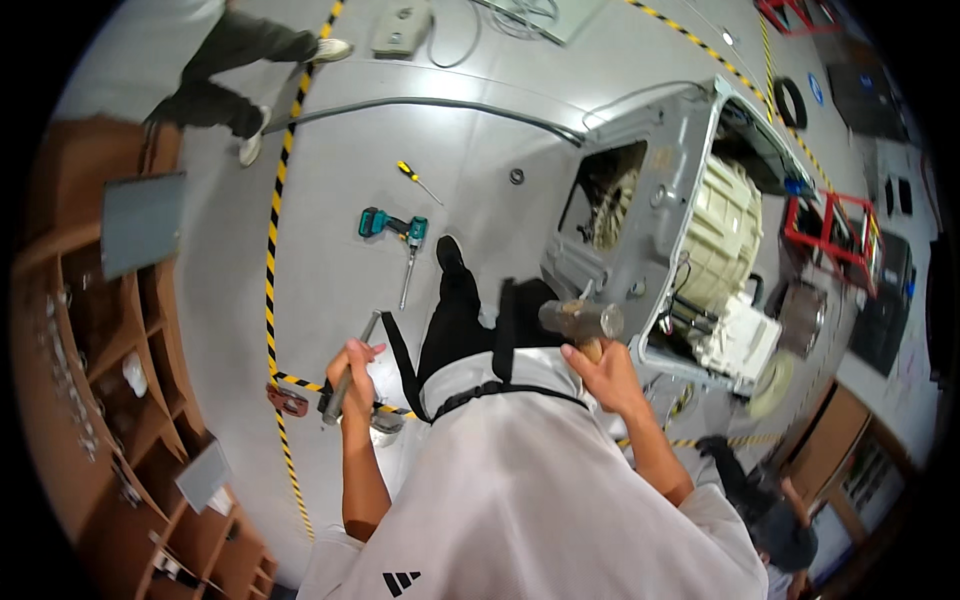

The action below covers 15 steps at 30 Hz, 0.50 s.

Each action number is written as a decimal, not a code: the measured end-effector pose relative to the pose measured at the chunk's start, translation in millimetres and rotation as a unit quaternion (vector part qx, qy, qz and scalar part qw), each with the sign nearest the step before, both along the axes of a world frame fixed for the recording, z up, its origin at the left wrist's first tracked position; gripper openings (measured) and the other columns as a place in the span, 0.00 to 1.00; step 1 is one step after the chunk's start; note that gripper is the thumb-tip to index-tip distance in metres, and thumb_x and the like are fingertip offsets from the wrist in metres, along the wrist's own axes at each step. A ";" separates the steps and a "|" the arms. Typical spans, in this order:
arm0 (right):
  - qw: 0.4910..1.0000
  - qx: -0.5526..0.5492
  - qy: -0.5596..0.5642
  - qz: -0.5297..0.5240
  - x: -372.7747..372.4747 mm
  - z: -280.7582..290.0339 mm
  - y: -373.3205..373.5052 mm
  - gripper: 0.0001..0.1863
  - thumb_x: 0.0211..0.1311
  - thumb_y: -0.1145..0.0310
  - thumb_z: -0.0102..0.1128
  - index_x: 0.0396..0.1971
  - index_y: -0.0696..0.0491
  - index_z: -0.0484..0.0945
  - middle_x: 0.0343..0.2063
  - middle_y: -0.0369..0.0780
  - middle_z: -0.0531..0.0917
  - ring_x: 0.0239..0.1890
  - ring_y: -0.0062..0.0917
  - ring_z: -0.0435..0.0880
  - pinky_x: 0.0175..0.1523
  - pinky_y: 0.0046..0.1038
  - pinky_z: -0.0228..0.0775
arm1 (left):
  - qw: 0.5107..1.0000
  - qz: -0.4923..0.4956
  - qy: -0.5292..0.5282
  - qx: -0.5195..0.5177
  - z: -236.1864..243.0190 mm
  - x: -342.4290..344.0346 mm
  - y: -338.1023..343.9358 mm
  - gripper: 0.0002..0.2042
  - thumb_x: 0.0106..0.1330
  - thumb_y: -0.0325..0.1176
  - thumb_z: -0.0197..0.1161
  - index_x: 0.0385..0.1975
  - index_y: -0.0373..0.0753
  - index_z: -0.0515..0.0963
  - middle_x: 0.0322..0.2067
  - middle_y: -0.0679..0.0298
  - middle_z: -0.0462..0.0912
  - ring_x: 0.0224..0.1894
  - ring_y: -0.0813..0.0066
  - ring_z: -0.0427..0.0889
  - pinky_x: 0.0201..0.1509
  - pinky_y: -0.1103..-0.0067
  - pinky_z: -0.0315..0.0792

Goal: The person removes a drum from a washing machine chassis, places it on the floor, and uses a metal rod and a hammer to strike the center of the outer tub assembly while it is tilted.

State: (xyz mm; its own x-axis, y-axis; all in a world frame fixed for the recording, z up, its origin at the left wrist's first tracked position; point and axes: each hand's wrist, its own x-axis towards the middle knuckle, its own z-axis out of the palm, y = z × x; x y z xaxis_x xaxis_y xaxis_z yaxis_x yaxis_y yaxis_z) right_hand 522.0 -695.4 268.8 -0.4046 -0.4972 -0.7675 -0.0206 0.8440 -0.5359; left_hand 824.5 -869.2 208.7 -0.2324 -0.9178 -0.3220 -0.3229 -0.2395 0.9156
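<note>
My right hand (607, 376) is closed round the wooden handle (592, 350) of a hammer, near its head. The blocky steel hammer head (582, 320) is held up in front of my right thigh. On the other side, my left hand (354, 372) grips a grey metal rod (343, 392), tilted with its thinner end pointing away from me. To my right is a washing machine (640, 215) with its grey cabinet open and a cream plastic tub (722, 225) showing inside. Neither hand touches it.
A teal cordless driver (392, 226) with a long bit, a yellow screwdriver (412, 175) and a dark ring (517, 176) lie on the floor ahead. Brown shelving (110, 330) stands left. Red frames (832, 240) are beyond the machine. Other people (240, 60) are far left and lower right.
</note>
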 end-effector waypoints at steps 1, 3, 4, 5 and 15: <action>1.000 0.014 -0.002 -0.028 2.1 4.5 -5.4 0.18 0.55 0.58 0.64 0.31 0.60 0.75 0.15 0.32 0.72 0.15 0.13 0.65 0.19 0.22 0.58 | 1.000 0.000 0.007 0.017 -0.7 1.2 -19.1 0.24 0.72 0.41 0.43 0.15 0.30 0.63 0.17 0.63 0.64 0.23 0.77 0.66 0.41 0.69 0.77; 0.996 0.024 -0.001 -0.081 1.1 6.2 -21.5 0.18 0.55 0.59 0.64 0.31 0.60 0.75 0.15 0.32 0.72 0.15 0.14 0.66 0.20 0.22 0.58 | 0.999 -0.032 0.019 0.026 -12.8 2.7 -53.8 0.24 0.72 0.41 0.43 0.15 0.30 0.63 0.17 0.63 0.64 0.23 0.76 0.66 0.41 0.69 0.77; 0.992 -0.010 0.021 -0.123 6.3 -4.0 -18.8 0.17 0.56 0.59 0.64 0.29 0.59 0.74 0.14 0.31 0.71 0.14 0.14 0.66 0.18 0.21 0.57 | 0.998 -0.051 0.013 0.028 -14.4 -4.0 -70.2 0.24 0.72 0.42 0.43 0.15 0.30 0.64 0.17 0.63 0.64 0.23 0.76 0.66 0.40 0.69 0.77; 0.990 0.005 0.015 -0.140 5.3 -4.6 -24.2 0.18 0.55 0.58 0.64 0.27 0.60 0.75 0.13 0.32 0.72 0.16 0.14 0.67 0.20 0.23 0.59 | 0.997 -0.069 0.005 0.032 -16.2 -11.5 -86.2 0.25 0.72 0.42 0.43 0.15 0.30 0.64 0.17 0.63 0.64 0.23 0.76 0.67 0.40 0.69 0.77; 0.965 -0.021 -0.009 -0.261 -40.0 -46.9 -88.6 0.18 0.57 0.58 0.62 0.23 0.60 0.75 0.14 0.33 0.71 0.19 0.17 0.64 0.23 0.25 0.57 | 0.968 -0.248 -0.030 0.002 -3.2 -145.4 -222.1 0.25 0.71 0.44 0.44 0.16 0.30 0.64 0.18 0.63 0.64 0.24 0.75 0.70 0.37 0.73 0.77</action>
